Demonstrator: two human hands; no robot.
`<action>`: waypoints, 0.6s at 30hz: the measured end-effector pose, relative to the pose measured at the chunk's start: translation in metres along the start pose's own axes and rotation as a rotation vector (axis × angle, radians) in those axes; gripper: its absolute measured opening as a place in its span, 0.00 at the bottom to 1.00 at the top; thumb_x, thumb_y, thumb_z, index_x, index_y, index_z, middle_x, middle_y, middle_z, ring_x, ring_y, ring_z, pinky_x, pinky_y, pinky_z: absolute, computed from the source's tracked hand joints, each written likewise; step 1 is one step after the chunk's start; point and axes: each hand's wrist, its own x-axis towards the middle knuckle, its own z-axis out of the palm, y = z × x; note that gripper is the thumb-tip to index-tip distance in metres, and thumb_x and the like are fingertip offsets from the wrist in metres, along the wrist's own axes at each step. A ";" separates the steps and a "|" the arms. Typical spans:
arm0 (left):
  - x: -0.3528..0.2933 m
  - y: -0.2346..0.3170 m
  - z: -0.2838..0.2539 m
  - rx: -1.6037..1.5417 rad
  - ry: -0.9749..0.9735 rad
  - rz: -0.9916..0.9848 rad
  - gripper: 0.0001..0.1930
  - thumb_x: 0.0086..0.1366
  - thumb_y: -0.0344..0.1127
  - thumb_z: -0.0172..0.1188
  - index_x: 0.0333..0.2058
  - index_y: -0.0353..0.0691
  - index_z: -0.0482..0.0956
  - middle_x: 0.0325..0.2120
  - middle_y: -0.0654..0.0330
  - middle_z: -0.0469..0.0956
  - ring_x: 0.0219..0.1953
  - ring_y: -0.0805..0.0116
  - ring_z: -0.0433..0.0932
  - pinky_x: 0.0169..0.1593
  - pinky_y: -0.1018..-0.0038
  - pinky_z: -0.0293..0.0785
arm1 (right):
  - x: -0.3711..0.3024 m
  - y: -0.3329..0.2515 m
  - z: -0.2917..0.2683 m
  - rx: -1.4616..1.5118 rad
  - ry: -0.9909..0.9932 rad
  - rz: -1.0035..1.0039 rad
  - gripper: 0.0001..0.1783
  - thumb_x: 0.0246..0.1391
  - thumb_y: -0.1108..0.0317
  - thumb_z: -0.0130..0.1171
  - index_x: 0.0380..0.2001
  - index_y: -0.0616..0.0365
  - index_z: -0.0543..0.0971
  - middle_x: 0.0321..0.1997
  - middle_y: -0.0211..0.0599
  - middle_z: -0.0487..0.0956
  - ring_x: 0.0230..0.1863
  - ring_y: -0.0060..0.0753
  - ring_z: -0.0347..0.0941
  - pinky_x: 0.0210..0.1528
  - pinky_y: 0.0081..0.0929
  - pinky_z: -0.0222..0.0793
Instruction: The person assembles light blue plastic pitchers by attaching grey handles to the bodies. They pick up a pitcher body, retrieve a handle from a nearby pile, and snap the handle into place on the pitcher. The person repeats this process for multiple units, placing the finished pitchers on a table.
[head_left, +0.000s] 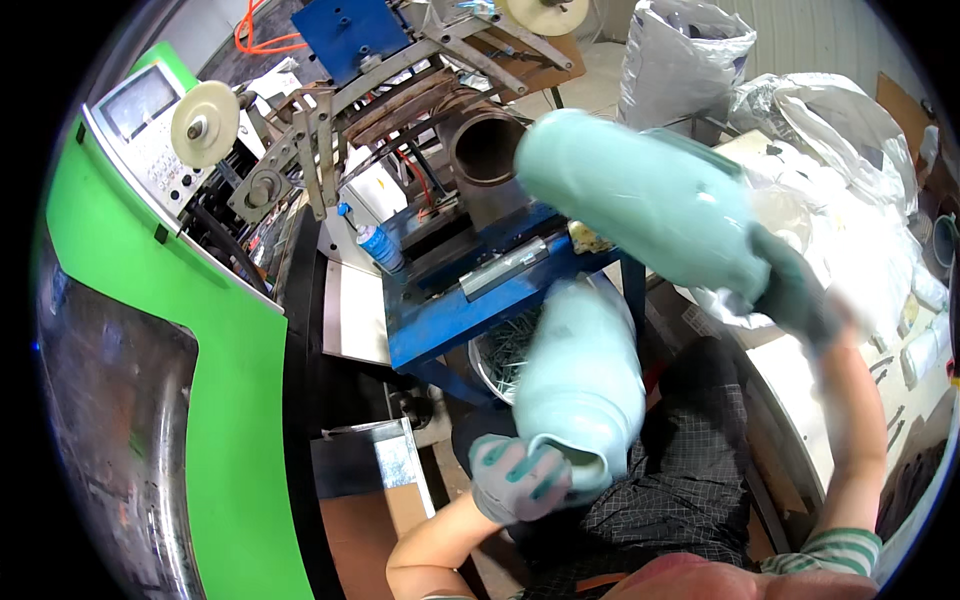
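Over my lap hangs a pale teal wide-mouthed plastic jar (580, 365), tilted with its open mouth toward me. My left hand (518, 480), in a grey glove with green-tinted fingertips, is closed on the rim of that mouth. A second hollow teal container (640, 200), similar in colour and size, is held up at the right, lying nearly sideways and smeared by motion. My right hand (795, 295), in a darker glove, grips its near end; the fingers there are blurred. Below the first jar, a white bucket (478, 360) with thin metal-looking pieces inside is partly covered.
A blue metal bench (430, 330) carries a spray can (380, 248) and a round metal mould (487, 148) under linked arms. The green machine (240, 400) fills the left. White plastic sacks (685, 60) and a white table (800, 380) stand at the right.
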 end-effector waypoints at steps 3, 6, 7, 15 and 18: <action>0.003 0.030 0.009 -0.248 -0.067 0.008 0.09 0.53 0.41 0.70 0.32 0.54 0.79 0.39 0.70 0.79 0.37 0.62 0.79 0.37 0.57 0.72 | 0.062 0.029 0.064 0.105 -0.447 0.091 0.40 0.68 0.35 0.53 0.65 0.58 0.66 0.46 0.47 0.81 0.33 0.36 0.79 0.35 0.28 0.80; -0.023 0.052 0.047 -0.254 -0.022 0.103 0.09 0.52 0.42 0.65 0.33 0.54 0.82 0.41 0.66 0.78 0.38 0.61 0.77 0.38 0.59 0.72 | 0.111 0.055 0.155 0.312 -0.439 -0.052 0.40 0.67 0.37 0.54 0.68 0.55 0.62 0.46 0.50 0.78 0.32 0.36 0.78 0.24 0.26 0.72; -0.014 0.054 0.048 -0.323 0.012 0.153 0.10 0.48 0.40 0.65 0.32 0.54 0.82 0.40 0.66 0.78 0.38 0.62 0.77 0.38 0.59 0.73 | 0.144 0.056 0.169 0.318 -0.407 -0.004 0.40 0.67 0.39 0.56 0.69 0.55 0.61 0.46 0.51 0.78 0.33 0.39 0.79 0.24 0.28 0.72; -0.037 0.072 0.062 -0.453 0.048 0.142 0.15 0.41 0.36 0.65 0.32 0.56 0.84 0.39 0.68 0.81 0.40 0.60 0.78 0.39 0.58 0.73 | 0.258 0.048 0.244 0.794 -0.503 -0.059 0.37 0.65 0.44 0.61 0.70 0.48 0.65 0.67 0.46 0.73 0.63 0.48 0.75 0.61 0.49 0.80; -0.025 0.078 0.076 -0.497 0.067 0.136 0.18 0.47 0.36 0.69 0.40 0.58 0.85 0.41 0.67 0.80 0.43 0.57 0.78 0.42 0.54 0.71 | 0.274 0.066 0.159 0.710 -0.509 -0.177 0.40 0.66 0.37 0.58 0.69 0.53 0.68 0.65 0.48 0.75 0.62 0.51 0.75 0.64 0.48 0.77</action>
